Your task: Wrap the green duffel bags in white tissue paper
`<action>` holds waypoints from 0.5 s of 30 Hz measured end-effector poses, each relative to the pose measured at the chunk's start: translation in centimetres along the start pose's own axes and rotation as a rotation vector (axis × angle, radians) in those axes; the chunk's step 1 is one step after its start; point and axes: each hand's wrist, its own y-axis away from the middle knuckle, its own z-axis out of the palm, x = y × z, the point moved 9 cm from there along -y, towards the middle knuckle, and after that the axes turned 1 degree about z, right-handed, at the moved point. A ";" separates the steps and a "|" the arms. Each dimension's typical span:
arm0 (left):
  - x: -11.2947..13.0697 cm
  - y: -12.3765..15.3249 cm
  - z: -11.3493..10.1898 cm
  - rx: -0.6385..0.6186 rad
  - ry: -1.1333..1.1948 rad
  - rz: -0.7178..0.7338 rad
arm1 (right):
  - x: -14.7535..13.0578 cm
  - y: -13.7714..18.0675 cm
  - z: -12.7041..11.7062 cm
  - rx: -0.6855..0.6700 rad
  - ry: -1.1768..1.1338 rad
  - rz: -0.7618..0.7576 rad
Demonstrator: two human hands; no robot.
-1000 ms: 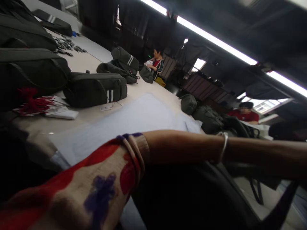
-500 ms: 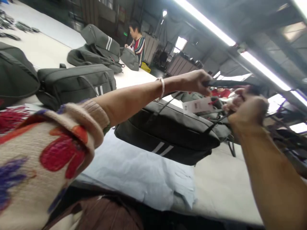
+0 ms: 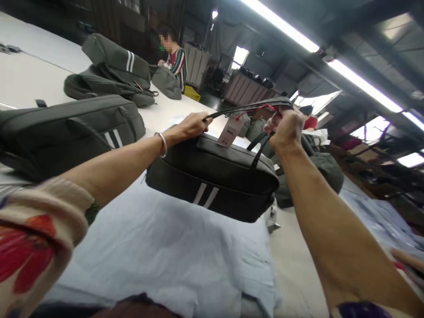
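A dark duffel bag with two white stripes on its side is in the middle of the view, above or on a pale sheet. Its handles are pulled up into an arch. My right hand is closed round their right end. Farther left, my left hand pinches the strap at its other end. A white hang tag dangles on a red cord from the handles, between my hands. The underside of the bag is hidden.
To the left lies another striped duffel bag, with stacked grey bags behind it. A co-worker in a striped top stands at the table's far side, handling a grey bag. More bags sit at right.
Both hands have shifted left in the view. My left hand has slid lower along the strap, and the handles now arch between the hands. The bag also appears farther left.
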 end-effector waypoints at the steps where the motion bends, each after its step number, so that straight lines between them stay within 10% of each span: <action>1: -0.3 -1.0 -0.3 0.032 -0.029 0.017 | 0.8 -0.5 -0.3 0.023 -0.012 0.012; 15: -10.6 -5.5 2.6 0.109 -0.048 -0.063 | 13.1 -6.2 3.1 -0.036 0.003 0.086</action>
